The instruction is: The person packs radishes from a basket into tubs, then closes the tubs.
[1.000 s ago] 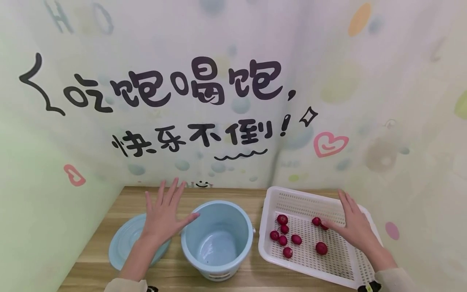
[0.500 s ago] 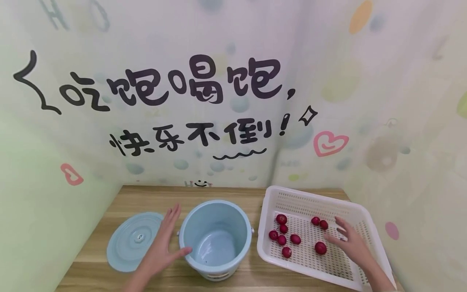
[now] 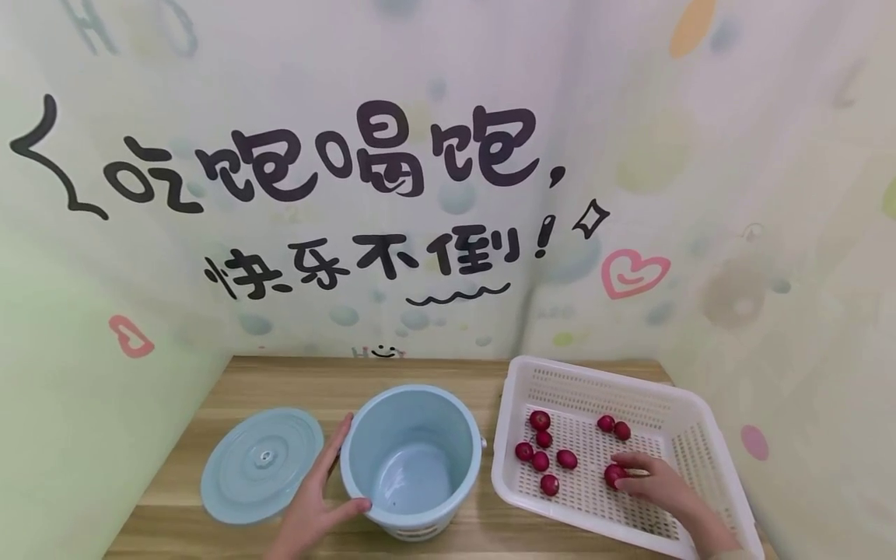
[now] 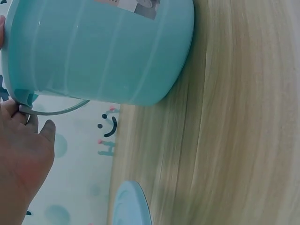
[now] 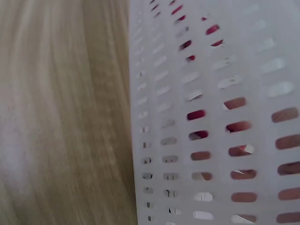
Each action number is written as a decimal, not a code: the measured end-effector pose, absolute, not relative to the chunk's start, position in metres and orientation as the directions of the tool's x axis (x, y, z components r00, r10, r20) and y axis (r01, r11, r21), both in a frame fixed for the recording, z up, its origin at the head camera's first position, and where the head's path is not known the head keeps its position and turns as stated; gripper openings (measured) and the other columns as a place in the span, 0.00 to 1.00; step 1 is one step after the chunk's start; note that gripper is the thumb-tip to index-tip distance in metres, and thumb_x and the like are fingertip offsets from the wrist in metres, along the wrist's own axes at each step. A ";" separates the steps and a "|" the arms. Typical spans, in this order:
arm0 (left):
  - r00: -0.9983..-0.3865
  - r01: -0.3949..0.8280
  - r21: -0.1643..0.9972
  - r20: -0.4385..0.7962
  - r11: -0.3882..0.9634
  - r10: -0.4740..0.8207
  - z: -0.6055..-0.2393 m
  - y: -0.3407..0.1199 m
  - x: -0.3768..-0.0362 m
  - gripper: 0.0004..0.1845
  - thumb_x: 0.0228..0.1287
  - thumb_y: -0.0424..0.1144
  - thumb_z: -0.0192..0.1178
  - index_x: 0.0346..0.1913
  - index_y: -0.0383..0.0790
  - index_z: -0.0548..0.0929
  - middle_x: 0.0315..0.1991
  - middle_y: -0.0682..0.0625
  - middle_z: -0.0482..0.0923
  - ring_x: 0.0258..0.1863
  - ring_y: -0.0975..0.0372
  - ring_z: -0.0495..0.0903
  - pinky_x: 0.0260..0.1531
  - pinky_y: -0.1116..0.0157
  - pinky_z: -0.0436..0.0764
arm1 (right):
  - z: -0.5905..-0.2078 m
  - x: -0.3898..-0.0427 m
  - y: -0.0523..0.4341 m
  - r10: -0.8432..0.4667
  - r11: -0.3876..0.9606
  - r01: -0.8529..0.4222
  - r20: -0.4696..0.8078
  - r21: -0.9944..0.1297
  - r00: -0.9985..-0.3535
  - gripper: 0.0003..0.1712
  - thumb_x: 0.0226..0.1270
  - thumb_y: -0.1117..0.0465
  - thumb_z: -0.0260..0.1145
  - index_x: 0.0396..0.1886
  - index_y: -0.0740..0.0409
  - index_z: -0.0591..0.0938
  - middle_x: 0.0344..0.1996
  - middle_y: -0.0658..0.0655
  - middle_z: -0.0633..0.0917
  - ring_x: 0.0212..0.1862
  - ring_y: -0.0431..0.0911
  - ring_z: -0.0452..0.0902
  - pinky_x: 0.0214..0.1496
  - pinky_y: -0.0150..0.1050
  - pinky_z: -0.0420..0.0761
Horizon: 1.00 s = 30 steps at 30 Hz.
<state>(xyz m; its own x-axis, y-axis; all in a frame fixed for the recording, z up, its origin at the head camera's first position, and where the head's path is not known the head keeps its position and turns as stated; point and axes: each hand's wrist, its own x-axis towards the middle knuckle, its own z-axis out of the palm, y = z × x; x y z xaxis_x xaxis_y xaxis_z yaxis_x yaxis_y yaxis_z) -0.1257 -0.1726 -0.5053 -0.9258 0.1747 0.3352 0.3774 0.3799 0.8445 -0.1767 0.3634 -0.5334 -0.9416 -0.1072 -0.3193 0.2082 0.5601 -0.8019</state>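
Pale-blue plastic fills the middle of the head view: an open bucket (image 3: 413, 459) stands on the wooden table (image 3: 280, 381), its lid (image 3: 262, 464) flat just beside it; the left hand (image 3: 318, 502) cups the bucket's side, thumb along the rim. The right hand (image 3: 651, 486) pinches one red fruit (image 3: 614, 474) inside the white basket (image 3: 595, 373). The left wrist view shows the bucket (image 4: 103, 47) with fingers (image 4: 18, 117) at its handle. The right wrist view, blurred, shows only the basket wall (image 5: 211, 117).
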 end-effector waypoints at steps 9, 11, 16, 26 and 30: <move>-0.927 0.374 0.842 0.335 0.390 0.166 -0.502 -0.174 -0.126 0.60 0.46 0.33 0.77 0.80 0.49 0.51 0.80 0.43 0.50 0.74 0.84 0.47 0.66 0.86 0.52 | -0.532 -0.182 0.360 -0.078 0.676 0.134 -0.251 -0.725 -0.965 0.23 0.56 0.68 0.72 0.52 0.71 0.81 0.45 0.66 0.85 0.49 0.53 0.81 0.43 0.37 0.83; -0.926 0.377 0.841 0.340 0.387 0.164 -0.502 -0.174 -0.126 0.60 0.46 0.33 0.77 0.80 0.49 0.51 0.80 0.43 0.50 0.74 0.84 0.47 0.67 0.85 0.52 | -0.532 -0.183 0.359 -0.055 0.698 0.145 -0.254 -0.701 -0.966 0.22 0.55 0.68 0.73 0.50 0.68 0.82 0.43 0.62 0.85 0.47 0.51 0.80 0.42 0.36 0.80; -0.916 0.402 0.834 0.365 0.379 0.166 -0.503 -0.174 -0.124 0.60 0.45 0.32 0.77 0.80 0.46 0.52 0.80 0.40 0.52 0.74 0.84 0.48 0.67 0.85 0.53 | -0.535 -0.182 0.356 -0.053 0.669 0.176 -0.282 -0.723 -0.958 0.18 0.54 0.70 0.72 0.46 0.69 0.80 0.38 0.58 0.83 0.42 0.46 0.76 0.37 0.33 0.79; -0.913 0.408 0.832 0.372 0.376 0.167 -0.507 -0.174 -0.126 0.59 0.45 0.33 0.77 0.80 0.45 0.53 0.80 0.41 0.52 0.75 0.82 0.48 0.67 0.85 0.52 | -0.535 -0.179 0.360 -0.108 0.623 0.163 -0.290 -0.765 -0.951 0.20 0.58 0.67 0.71 0.48 0.73 0.79 0.37 0.57 0.82 0.39 0.43 0.76 0.36 0.30 0.81; -0.907 0.421 0.830 0.384 0.366 0.173 -0.508 -0.174 -0.126 0.59 0.45 0.33 0.78 0.80 0.45 0.53 0.80 0.41 0.53 0.75 0.81 0.48 0.67 0.85 0.52 | -0.535 -0.179 0.363 -0.163 0.567 0.164 -0.305 -0.807 -0.938 0.22 0.62 0.66 0.69 0.51 0.77 0.77 0.39 0.58 0.81 0.38 0.40 0.78 0.39 0.31 0.86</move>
